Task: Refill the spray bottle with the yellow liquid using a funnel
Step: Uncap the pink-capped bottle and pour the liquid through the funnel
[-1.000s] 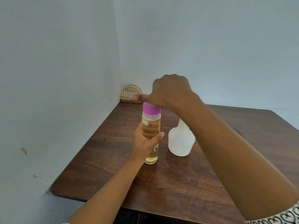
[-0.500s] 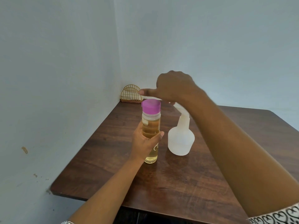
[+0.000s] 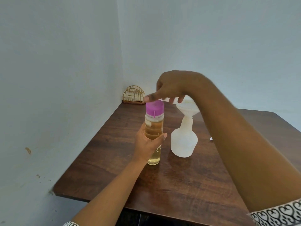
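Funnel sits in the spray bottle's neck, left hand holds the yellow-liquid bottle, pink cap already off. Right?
No: the pink cap is still on the yellow-liquid bottle, as the head view shows. The funnel does sit in the neck of the spray bottle, and the left hand holds that bottle.

Table: dark wood grain, smooth, with a soft sheen that catches the light.
Bottle: clear plastic, glossy.
Cap: pink plastic, smooth, fairly dull.
Spray bottle: milky, frosted plastic, matt.
Funnel: translucent white plastic, smooth.
Rack: thin gold-coloured metal wire.
Wall: painted, matt, scuffed in spots.
Sleeve: printed cloth.
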